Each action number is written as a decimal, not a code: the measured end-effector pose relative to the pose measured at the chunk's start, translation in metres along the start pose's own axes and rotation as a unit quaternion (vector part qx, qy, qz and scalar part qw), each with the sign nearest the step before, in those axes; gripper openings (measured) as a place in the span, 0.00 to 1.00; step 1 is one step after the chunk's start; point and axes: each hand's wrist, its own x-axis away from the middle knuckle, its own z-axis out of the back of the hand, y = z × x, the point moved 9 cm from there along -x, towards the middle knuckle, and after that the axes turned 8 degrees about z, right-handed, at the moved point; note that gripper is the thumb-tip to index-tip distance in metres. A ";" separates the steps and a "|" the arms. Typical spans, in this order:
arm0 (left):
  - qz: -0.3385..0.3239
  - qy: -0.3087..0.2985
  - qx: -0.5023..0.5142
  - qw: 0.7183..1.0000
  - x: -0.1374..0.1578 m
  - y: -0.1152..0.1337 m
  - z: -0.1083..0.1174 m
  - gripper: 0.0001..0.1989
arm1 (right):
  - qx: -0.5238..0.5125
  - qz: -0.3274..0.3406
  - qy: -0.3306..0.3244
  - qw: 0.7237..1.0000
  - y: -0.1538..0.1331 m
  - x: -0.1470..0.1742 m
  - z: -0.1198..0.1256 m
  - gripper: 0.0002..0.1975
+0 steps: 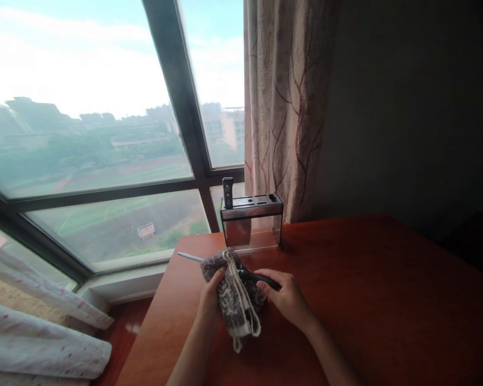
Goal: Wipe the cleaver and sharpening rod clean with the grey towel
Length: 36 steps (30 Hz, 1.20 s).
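Lower centre: left fingers [217,276] grasp the towel [232,303] around the rod [190,257], right fingers [268,291] the black handle [250,275]; loosely held, the towel could slip.

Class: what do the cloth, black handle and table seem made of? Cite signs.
Cloth: apparently fuzzy textile, from its soft folds.
Black handle: perhaps satin plastic, from its dull sheen.
Table: likely varnished wood or veneer, from its reddish-brown sheen.
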 end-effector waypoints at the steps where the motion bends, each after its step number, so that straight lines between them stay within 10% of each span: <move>1: -0.007 0.005 0.001 1.000 0.000 0.003 0.001 0.11 | 0.022 0.025 0.002 0.999 -0.005 -0.001 0.004 0.14; 11: 0.016 0.008 -0.004 1.000 0.001 0.005 0.004 0.10 | 0.069 0.070 0.012 0.995 -0.007 -0.003 0.028 0.11; 21: -0.018 -0.001 -0.042 0.999 0.000 -0.009 -0.002 0.24 | 0.076 0.094 -0.004 0.993 -0.004 0.001 0.003 0.12; 36: -0.034 0.014 0.011 0.999 0.007 0.001 -0.005 0.14 | 0.025 0.041 -0.017 0.999 -0.006 -0.002 0.018 0.15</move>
